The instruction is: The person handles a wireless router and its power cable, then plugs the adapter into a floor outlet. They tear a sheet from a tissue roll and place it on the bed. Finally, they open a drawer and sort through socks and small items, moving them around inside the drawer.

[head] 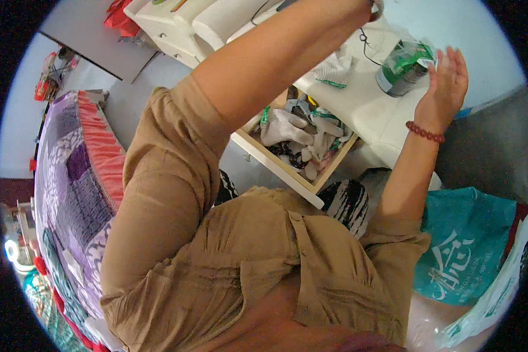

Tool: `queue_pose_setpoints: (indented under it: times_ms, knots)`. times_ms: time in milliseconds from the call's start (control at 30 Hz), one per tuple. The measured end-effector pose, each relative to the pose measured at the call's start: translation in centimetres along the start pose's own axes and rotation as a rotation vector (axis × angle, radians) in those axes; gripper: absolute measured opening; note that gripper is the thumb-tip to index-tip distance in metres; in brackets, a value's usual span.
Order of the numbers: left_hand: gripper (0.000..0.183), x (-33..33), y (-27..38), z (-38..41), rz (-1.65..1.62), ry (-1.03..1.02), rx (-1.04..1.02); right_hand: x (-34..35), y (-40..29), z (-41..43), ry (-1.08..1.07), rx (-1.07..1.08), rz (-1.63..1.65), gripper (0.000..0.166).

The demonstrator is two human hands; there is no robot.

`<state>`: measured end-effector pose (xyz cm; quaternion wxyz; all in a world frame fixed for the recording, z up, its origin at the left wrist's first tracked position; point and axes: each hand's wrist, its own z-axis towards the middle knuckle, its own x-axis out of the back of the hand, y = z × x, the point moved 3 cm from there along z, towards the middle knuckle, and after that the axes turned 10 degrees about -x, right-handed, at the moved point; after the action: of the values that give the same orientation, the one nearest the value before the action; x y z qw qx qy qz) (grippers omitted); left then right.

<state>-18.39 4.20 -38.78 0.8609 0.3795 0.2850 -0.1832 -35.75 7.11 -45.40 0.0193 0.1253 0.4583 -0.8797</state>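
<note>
My left arm reaches across to the top edge, with a dark band at its wrist; my left hand is out of view. My right hand (pixel 444 83) has its fingers extended beside a green-and-dark container (pixel 402 70) on a white surface. Whether the thumb touches the container, I cannot tell. A red bead bracelet (pixel 425 132) circles my right wrist. Before me a wooden drawer (pixel 281 169) is pulled out, holding white knitted gloves (pixel 286 127) with green cuffs, dark cords and small items. Another knitted glove (pixel 334 70) lies on the white surface, partly behind my left forearm.
A teal bag (pixel 471 242) bearing writing sits at right, near a pale plastic bag (pixel 493 308). At left is a purple patterned bedcover (pixel 86 193) with a coral ruffle. A white cabinet (pixel 158 33) stands at the upper left, beside red plastic (pixel 121 20). The open drawer juts towards my lap.
</note>
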Motion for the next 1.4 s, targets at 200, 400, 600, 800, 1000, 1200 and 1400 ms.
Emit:
queue_pose_setpoints:
  times_ms: [200, 400, 600, 800, 1000, 1200, 1400]
  knots:
    - [0.044, 1.5, -2.3, -1.4, 0.017, 0.075, 0.080, -6.4, -0.5, -3.6, -0.457, -0.115, -0.256, 0.037]
    - [0.039, 4.6, -4.9, -3.2, 0.093, -0.177, 0.291, -3.7, 3.0, -2.8, -0.341, -0.158, -0.428, 0.022]
    - [0.047, 9.5, -7.3, -6.5, 1.150, -0.540, 0.365, -0.1, 4.6, -3.3, -0.268, -0.171, -0.964, 0.023]
    - [0.045, 14.8, -9.0, -5.0, 1.175, -0.507, 0.042, 1.5, 6.1, -3.8, -0.341, -0.190, -1.137, 0.034]
    - [0.052, 13.0, -4.4, -9.7, 1.457, -1.144, -0.223, 1.8, 3.7, -4.2, -0.160, -0.381, -0.948, 0.037]
    - [0.034, 14.9, -4.4, -9.7, 1.418, -0.995, -0.086, 3.7, 4.1, -3.8, -0.214, -0.309, -1.003, 0.042]
    - [0.031, 17.3, -1.6, -7.2, 0.737, -0.132, 0.422, 4.6, 2.9, -4.1, -0.329, -0.312, -1.025, 0.047]
